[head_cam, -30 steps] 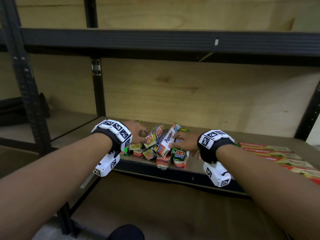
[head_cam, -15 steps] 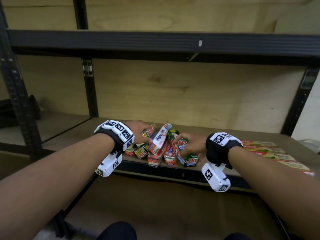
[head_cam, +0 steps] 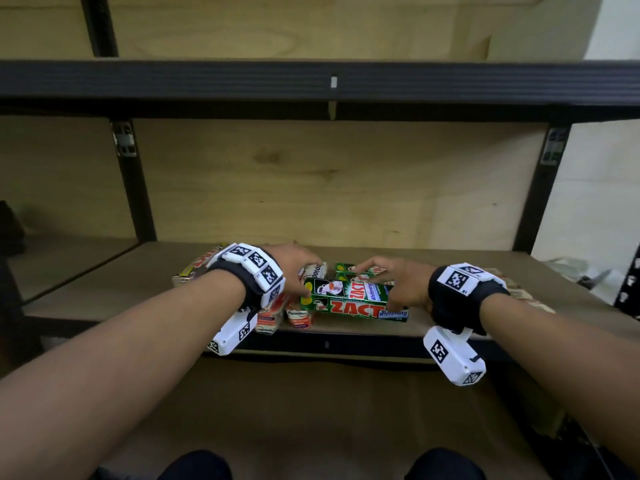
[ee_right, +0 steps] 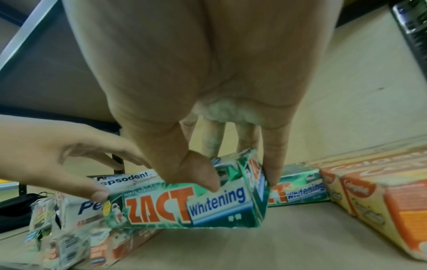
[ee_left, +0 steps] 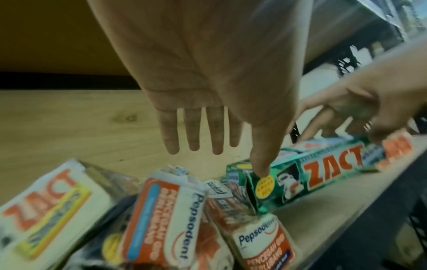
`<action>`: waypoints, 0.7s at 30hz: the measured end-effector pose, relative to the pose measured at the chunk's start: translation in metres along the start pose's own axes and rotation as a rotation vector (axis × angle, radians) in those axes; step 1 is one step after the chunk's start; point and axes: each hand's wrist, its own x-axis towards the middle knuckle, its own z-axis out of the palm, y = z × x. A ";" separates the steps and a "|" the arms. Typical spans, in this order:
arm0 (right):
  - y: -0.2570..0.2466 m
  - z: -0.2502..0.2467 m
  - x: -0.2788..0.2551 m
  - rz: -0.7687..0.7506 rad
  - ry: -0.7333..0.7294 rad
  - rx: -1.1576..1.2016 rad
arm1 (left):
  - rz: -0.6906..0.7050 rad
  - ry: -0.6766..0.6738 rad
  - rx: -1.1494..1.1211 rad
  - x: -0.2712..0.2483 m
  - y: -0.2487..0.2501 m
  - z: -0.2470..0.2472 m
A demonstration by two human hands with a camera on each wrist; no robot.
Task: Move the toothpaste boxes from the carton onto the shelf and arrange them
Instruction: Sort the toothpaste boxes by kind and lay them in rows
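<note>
1. Right hand [head_cam: 398,284], right of centre in the head view, pinches the right end of a green ZACT Whitening box [head_cam: 349,301] with thumb in front and fingers behind. The left hand [head_cam: 294,271] touches the box's left end. It lies crosswise near the front edge of the shelf [head_cam: 450,327].
2. Half a second ago this box sat tilted in a heap with the Pepsodent boxes [head_cam: 298,315]. Now it is turned square to the shelf edge and pulled clear of them, so arranging is under way, I judge. The camera has also tipped downward.
3. Left wrist view: the left hand [ee_left: 208,82] is spread, fingers straight. Only the thumb tip [ee_left: 261,169] presses the green box [ee_left: 323,173] at centre right. Pepsodent boxes [ee_left: 166,219] and a pale ZACT box [ee_left: 46,210] fill the lower left, still jumbled.
4. Right wrist view: the right hand's [ee_right: 196,91] thumb and little finger clamp the ZACT box [ee_right: 184,206] at lower centre. A second green ZACT box [ee_right: 300,190] lies behind it. Colgate boxes [ee_right: 369,201] sit in a row at the right edge.
5. No carton is visible.
</note>
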 end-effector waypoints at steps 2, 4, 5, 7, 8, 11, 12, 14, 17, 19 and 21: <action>0.008 -0.008 -0.002 -0.014 -0.003 -0.039 | 0.035 -0.015 0.065 0.009 0.014 0.003; 0.017 -0.014 -0.004 -0.015 -0.018 -0.072 | 0.064 -0.059 0.087 0.018 0.025 0.006; 0.021 -0.017 -0.005 -0.013 -0.024 -0.084 | 0.071 -0.078 0.091 0.023 0.030 0.007; 0.027 -0.018 -0.007 -0.016 -0.016 -0.164 | 0.054 -0.096 0.098 0.031 0.038 0.010; 0.029 -0.018 -0.008 -0.015 -0.001 -0.238 | 0.040 -0.105 0.093 0.035 0.042 0.012; 0.037 -0.016 -0.003 0.010 0.027 -0.398 | 0.005 -0.144 0.077 0.046 0.050 0.020; 0.040 -0.015 -0.001 0.020 0.022 -0.438 | -0.003 -0.148 0.078 0.049 0.052 0.024; 0.045 -0.014 0.005 0.037 0.017 -0.509 | -0.008 -0.130 0.082 0.054 0.054 0.030; 0.051 -0.014 0.015 0.058 0.019 -0.556 | -0.011 -0.114 0.084 0.062 0.055 0.038; 0.056 -0.015 0.021 0.065 0.020 -0.575 | -0.006 -0.101 0.085 0.066 0.056 0.040; 0.059 -0.016 0.027 0.063 0.022 -0.585 | 0.005 -0.085 0.082 0.070 0.055 0.041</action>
